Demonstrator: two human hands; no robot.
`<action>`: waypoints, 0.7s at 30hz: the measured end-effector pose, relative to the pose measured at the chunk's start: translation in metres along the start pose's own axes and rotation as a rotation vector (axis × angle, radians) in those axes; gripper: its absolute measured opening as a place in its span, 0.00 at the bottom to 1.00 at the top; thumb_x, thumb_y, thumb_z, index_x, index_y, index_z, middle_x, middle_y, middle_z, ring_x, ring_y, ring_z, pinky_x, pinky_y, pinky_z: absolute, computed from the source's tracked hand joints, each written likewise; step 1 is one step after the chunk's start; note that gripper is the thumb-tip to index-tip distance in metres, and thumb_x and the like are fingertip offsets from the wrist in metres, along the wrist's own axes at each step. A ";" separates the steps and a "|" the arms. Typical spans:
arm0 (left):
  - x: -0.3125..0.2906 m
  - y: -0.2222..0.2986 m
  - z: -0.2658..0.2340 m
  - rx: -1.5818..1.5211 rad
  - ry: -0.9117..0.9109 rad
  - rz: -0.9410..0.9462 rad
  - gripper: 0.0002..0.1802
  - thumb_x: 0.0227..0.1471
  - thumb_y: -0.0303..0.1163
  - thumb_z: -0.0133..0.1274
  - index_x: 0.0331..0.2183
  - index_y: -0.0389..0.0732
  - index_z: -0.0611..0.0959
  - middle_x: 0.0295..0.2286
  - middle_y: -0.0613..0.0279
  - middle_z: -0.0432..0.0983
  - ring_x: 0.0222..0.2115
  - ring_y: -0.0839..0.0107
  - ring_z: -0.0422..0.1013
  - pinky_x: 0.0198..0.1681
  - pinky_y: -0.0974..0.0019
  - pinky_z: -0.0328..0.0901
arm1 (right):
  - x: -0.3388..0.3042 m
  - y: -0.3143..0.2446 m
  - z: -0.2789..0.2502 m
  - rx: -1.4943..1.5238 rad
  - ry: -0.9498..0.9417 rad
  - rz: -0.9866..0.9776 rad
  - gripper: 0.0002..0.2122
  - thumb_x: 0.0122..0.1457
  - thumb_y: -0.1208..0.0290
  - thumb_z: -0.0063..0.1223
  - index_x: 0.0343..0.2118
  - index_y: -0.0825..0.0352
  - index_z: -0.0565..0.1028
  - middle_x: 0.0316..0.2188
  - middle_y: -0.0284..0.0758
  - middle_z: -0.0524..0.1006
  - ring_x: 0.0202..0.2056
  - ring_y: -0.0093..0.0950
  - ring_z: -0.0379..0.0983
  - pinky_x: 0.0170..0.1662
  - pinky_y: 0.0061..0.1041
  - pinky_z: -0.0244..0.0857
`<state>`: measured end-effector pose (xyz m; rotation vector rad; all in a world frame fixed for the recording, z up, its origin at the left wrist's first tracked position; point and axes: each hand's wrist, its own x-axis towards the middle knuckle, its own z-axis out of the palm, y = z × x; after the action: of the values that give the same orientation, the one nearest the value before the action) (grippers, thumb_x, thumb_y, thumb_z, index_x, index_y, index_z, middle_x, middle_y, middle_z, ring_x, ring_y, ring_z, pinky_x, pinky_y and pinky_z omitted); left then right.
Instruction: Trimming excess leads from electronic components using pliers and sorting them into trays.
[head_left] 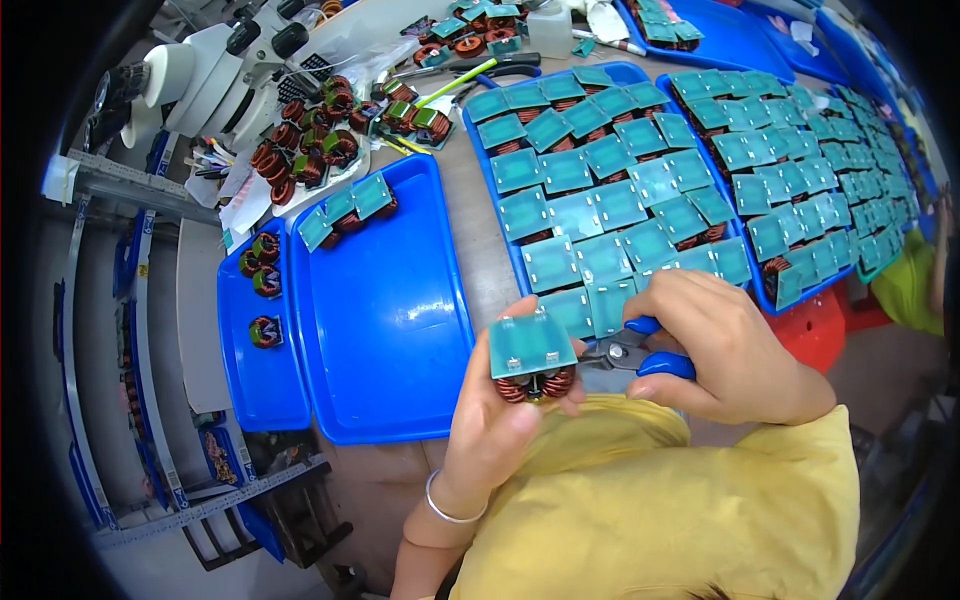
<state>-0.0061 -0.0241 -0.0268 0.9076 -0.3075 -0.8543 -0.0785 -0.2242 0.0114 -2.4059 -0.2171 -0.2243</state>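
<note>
My left hand (490,410) is closed around a copper-wound coil (537,386) with a square green circuit board (530,343) on its upper side. In my right hand (710,335) is a pair of blue-handled cutting pliers (622,354), fingers wrapped about the grips. The plier jaws point left, close to the board's right edge; whether they touch it I cannot tell. Just beyond both hands lies a blue tray (640,74) full of similar coils topped with green boards (603,258).
Left of my hands, a large blue tray (390,370) holds a few boarded coils (345,205) at its far end. A narrower blue tray (255,390) carries several bare coils (265,280). Loose coils (310,135) and tools crowd the back. More filled trays (790,170) and a red stool (810,330) stand right.
</note>
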 end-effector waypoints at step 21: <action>0.006 -0.002 0.022 0.690 0.065 0.232 0.41 0.27 0.35 0.68 0.44 0.36 0.65 0.36 0.59 0.68 0.36 0.73 0.68 0.38 0.72 0.64 | -0.032 -0.010 -0.012 -0.278 -0.002 -0.075 0.18 0.43 0.54 0.54 0.25 0.65 0.66 0.20 0.34 0.62 0.24 0.31 0.62 0.27 0.26 0.55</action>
<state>-0.0158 -0.0413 -0.0159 1.5007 -0.6593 -0.4974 -0.1132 -0.2279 0.0198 -2.6758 -0.2941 -0.3031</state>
